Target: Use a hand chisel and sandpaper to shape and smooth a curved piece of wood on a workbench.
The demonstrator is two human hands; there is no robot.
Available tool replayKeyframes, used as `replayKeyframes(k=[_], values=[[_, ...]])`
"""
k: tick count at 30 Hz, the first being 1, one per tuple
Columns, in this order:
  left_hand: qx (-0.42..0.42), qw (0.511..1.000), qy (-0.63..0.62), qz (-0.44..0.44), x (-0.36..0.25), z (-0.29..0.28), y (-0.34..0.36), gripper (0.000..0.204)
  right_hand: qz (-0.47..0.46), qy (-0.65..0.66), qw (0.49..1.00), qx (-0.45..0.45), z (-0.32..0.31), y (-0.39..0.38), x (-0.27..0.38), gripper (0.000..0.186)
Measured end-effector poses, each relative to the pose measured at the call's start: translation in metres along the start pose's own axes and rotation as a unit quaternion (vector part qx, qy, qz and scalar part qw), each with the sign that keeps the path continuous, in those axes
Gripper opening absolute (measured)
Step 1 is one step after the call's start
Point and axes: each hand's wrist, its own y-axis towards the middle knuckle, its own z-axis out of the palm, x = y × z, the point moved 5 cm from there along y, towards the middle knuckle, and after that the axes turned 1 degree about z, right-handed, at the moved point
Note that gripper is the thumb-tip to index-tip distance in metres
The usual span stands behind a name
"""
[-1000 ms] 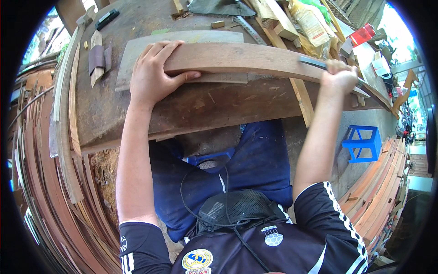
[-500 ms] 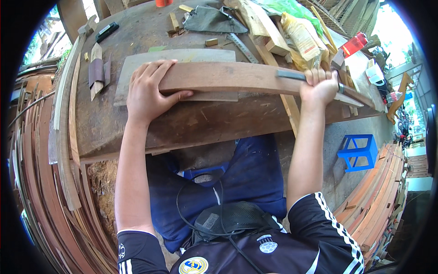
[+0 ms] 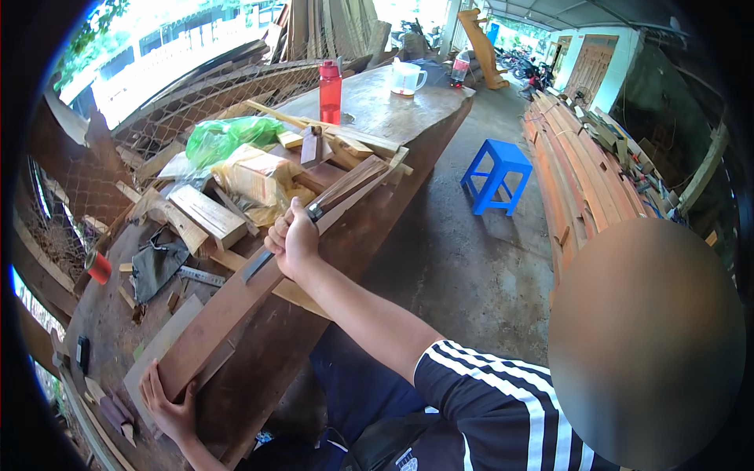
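Observation:
A long brown board [image 3: 220, 318] lies diagonally along the near edge of the workbench [image 3: 259, 392], partly over a pale flat sheet [image 3: 157, 334]. My left hand [image 3: 167, 404] grips the board's lower-left end, thumb and fingers on either side. Farther up the board, my right hand [image 3: 290, 239] is closed round a tool with a dark grey flat blade [image 3: 259, 264]. The blade lies along the board's top, and my fingers hide part of the tool. To the left of the board are a metal ruler [image 3: 200, 275] and a dark cloth [image 3: 157, 267].
Offcuts [image 3: 206, 212], plastic bags [image 3: 204, 145], a red bottle [image 3: 330, 94] and a white jug [image 3: 404, 78] crowd the bench. A blue stool [image 3: 495, 177] stands on the floor beside stacked planks [image 3: 581, 173]. A blurred round patch covers the lower right.
The view has swung up and rightward, bringing the bench's far end into view. Earlier, my right hand and the tool shifted slightly toward my left hand. Both hands keep their grips.

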Motion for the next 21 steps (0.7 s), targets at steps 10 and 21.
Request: replayKeyframes(k=[10,21], values=[[0.005,1.0,-0.021,-0.014,0.003,0.003,-0.003,0.082,0.003,0.0,1.0,0.012,-0.005,-0.005,-0.001,0.044],[0.014,0.997,0.004,-0.074,-0.012,-0.015,0.008,0.07,0.036,-0.022,0.998,0.036,-0.003,0.001,-0.014,0.06]])
